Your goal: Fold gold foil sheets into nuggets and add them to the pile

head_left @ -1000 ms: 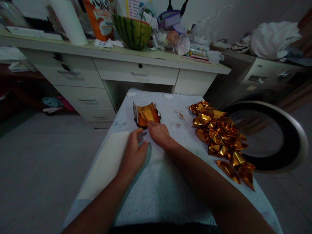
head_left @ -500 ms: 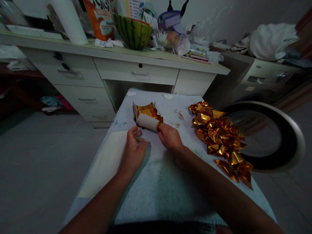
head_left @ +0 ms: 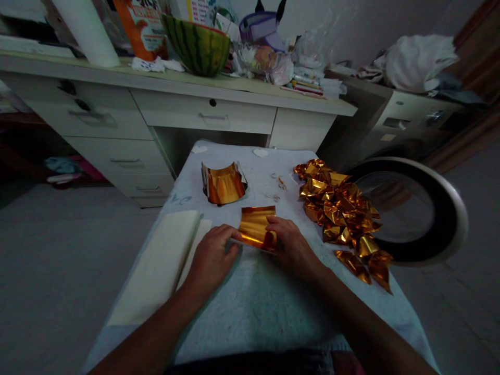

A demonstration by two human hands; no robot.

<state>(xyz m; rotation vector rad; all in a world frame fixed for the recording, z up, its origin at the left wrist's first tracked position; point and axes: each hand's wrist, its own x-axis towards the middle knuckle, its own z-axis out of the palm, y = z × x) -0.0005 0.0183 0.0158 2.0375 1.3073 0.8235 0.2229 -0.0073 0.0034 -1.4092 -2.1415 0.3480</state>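
A sheet of shiny gold foil [head_left: 258,223] lies curved between my hands above the cloth. My left hand [head_left: 216,250] pinches its near left edge, where a thin pale strip shows. With fingers bent over its right side, my right hand [head_left: 291,239] grips the foil. Beyond them sits a curled stack of gold foil sheets [head_left: 224,185] with raised sides. Folded cream paper [head_left: 156,265] lies left of my left hand. Small loose bands [head_left: 282,182] rest right of the stack.
A pile of folded gold foil pieces [head_left: 344,208] covers the right side of the cloth-covered table [head_left: 250,312]. Behind stands a white desk with drawers [head_left: 211,112], holding a cut watermelon [head_left: 197,47] and bags. An open washing machine door [head_left: 461,213] is at the right.
The white roll in my right hand no longer shows; a gold foil sheet is now between both hands, nearer to me. My left hand has closed on its edge. The view has shifted slightly right.
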